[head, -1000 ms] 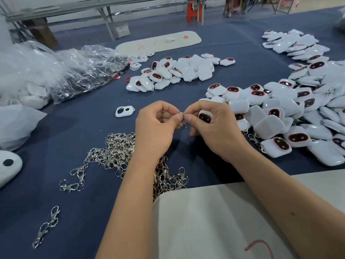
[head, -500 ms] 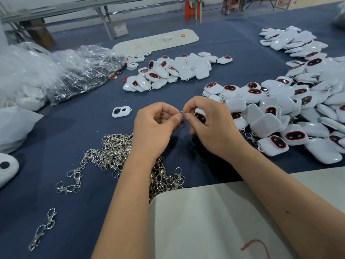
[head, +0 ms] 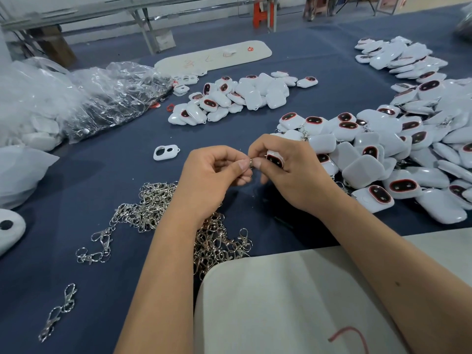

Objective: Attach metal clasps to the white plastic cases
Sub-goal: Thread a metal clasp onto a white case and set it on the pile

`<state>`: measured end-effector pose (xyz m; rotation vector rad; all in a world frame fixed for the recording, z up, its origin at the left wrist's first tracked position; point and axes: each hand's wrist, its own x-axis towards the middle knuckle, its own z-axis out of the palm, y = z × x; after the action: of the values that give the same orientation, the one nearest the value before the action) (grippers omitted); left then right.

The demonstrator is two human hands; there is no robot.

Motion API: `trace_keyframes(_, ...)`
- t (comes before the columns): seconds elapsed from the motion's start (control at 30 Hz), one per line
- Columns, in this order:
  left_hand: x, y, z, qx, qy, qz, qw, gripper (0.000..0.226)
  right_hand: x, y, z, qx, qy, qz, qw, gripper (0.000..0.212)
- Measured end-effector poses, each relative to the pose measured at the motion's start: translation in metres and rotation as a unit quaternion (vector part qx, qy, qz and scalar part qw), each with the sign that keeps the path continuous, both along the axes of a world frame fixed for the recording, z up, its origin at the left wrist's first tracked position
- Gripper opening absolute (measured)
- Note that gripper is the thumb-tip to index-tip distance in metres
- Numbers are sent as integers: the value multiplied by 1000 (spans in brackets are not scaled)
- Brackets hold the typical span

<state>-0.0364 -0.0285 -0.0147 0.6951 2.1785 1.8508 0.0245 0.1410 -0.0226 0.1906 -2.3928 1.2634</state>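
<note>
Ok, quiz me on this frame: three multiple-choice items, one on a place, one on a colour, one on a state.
1. Where is the loose clasp pile?
A. under the left forearm
B. on the far board
C. inside the bag

2. What colour is the table cover?
A. green
B. dark blue
C. red

3. What is the right hand doing?
A. lying flat and empty
B. holding a case
C. pointing away

Answers: 1 A, the pile spreads out beneath the left arm. 2 B, dark blue cloth shows between the heaps. 3 B, its fingers curl round a case while the left hand pinches a clasp against it.
</note>
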Motion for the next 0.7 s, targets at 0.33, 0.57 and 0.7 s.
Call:
trace_keyframes(0.33, 0, 2, -2, -65, 88, 9, 994, 18, -1, 0, 0, 8, -5, -18, 1000, 15)
trace_keyframes(0.57, 1, 6, -4, -109, 170, 52, 978, 20, 0, -1, 1, 48, 27, -47, 997, 11)
trace_keyframes(0.7, 3, 7, -4, -118, 210, 61, 969, 19, -1, -2, 1, 74, 54, -57, 994, 10)
